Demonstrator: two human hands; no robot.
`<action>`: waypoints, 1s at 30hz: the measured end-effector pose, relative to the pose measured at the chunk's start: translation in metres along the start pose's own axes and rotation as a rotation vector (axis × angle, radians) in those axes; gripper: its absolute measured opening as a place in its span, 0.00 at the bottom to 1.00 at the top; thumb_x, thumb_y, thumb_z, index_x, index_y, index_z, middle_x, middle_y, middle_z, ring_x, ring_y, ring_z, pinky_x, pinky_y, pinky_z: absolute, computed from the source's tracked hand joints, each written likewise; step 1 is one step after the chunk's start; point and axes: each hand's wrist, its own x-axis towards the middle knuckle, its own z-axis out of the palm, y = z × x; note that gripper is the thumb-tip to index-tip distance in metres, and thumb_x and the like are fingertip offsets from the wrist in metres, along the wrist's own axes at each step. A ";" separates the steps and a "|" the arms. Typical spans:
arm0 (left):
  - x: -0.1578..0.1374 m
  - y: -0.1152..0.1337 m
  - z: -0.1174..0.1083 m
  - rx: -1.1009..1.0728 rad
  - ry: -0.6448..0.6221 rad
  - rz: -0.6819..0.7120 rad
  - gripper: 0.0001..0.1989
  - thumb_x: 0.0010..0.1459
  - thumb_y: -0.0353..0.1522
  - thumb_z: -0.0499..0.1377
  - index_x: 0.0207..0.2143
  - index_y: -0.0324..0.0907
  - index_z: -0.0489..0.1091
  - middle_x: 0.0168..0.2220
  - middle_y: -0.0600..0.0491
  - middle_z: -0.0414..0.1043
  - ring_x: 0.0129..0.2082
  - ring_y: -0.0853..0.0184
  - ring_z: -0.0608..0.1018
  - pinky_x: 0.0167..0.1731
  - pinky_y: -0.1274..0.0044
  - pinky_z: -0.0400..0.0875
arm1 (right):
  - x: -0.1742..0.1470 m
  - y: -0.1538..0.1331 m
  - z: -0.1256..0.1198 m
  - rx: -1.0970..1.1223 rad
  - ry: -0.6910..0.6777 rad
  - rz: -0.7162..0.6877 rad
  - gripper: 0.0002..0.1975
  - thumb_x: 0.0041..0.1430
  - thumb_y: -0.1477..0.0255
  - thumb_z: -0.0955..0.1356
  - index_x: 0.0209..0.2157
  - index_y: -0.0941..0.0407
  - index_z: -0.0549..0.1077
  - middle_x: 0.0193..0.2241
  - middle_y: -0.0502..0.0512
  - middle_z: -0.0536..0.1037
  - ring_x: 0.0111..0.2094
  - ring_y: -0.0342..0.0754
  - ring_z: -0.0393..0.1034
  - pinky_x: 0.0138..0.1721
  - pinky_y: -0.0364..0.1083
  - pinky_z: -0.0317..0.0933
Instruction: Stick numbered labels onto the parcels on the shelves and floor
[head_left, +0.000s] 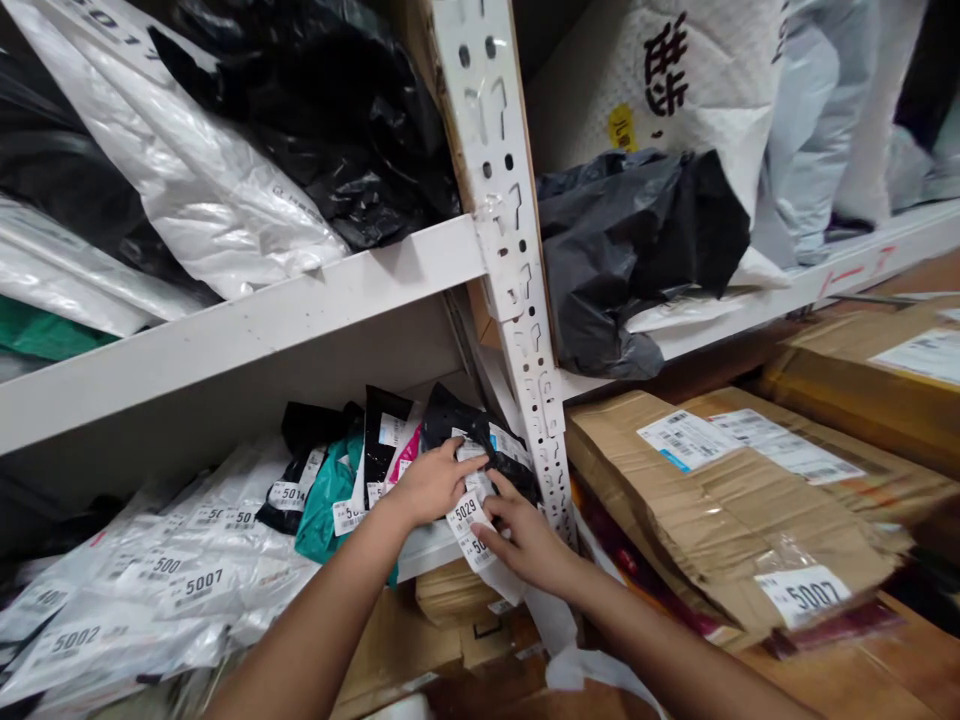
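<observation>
I count one perforated post (529,300) and one white beam (247,335) at left; open room lies under that beam, above the parcels. Three labelled brown parcels (637,460) at right. One black parcel (446,410) beside the post. Two hands: left hand (435,485), fingers on the black parcel, pinching or not I cannot tell; right hand (529,535) pinches the label strip. One label strip (465,510), two printed labels showing, upper reads 5029. It hangs before the lower shelf lip (431,557), long axis steep, lower end pointing down-right.
</observation>
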 end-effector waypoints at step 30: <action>-0.003 -0.001 -0.011 -0.224 -0.071 -0.038 0.10 0.61 0.36 0.50 0.37 0.44 0.69 0.41 0.53 0.71 0.42 0.65 0.74 0.42 0.76 0.66 | 0.002 0.012 0.014 0.196 0.306 -0.016 0.11 0.60 0.66 0.62 0.34 0.55 0.73 0.43 0.59 0.75 0.45 0.51 0.68 0.49 0.51 0.60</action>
